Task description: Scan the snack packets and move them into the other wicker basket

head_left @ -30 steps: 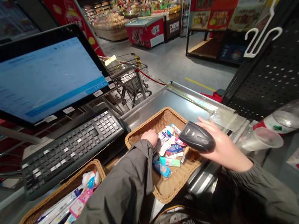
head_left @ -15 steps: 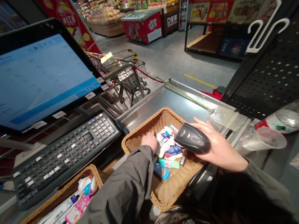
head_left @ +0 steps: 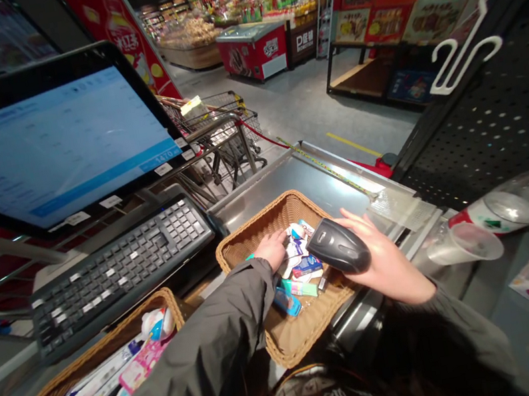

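The left hand's fingers were partly extended over the small packets, at the centre of the frame; whether they gripped one could not be told. The right hand, just right of them, was wrapped around a black barcode scanner, its head over the same wicker basket. The step in hand appeared to be picking through the packets with the scanner ready; the next move would call for lifting one clear and turning its barcode to the scanner. Packet print was too small to read. At lower left, a second basket held long, slim packages. Above it were a keyboard and a monitor showing "1470", its other text blurred. At upper centre, a dark panel carried "P促销" over "ROMOTION".
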Available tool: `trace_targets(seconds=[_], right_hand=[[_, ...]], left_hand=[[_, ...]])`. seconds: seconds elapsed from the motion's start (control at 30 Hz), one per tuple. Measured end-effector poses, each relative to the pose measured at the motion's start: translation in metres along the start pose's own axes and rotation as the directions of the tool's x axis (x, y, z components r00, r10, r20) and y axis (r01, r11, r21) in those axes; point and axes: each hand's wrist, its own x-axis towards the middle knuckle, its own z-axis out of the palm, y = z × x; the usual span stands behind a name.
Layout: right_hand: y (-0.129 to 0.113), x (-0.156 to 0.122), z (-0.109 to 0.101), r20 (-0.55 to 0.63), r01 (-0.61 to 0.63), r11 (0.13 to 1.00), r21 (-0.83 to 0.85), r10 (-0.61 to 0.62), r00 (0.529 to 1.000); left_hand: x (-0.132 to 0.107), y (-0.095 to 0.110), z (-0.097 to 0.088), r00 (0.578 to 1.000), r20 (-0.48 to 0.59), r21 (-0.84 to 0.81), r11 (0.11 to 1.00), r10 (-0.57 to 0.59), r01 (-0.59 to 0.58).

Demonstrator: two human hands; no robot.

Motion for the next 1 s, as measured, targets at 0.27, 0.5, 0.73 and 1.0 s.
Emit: trace_targets(seconds=[0.27,0.5,0.73,1.0], right_hand=[[-0.002,-0.007,-0.002,-0.012,0.013,1.0,-0.017,-0.013,1.0],[-0.003,-0.014,-0.003,-0.017,0.017,0.999,-0.033,-0.018,1.0],[-0.013,-0.021,-0.006,-0.034,0.035,0.999,-0.039,-0.036,0.999],[-0.032,-0.031,-0.006,-0.092,0.095,0.992,-0.08,-0.102,0.991]], left_hand=[[-0.002,0.0,0.002,0.998,0.037,-0.019,0.998,-0.055,0.056],[-0.007,0.004,-0.001,0.997,0.052,0.018,0.998,-0.055,0.054],[-0.02,0.017,-0.036,0.999,0.011,0.062,0.998,-0.033,0.033],[-0.07,0.038,-0.121,0.935,-0.344,0.172,0.985,0.088,-0.03]])
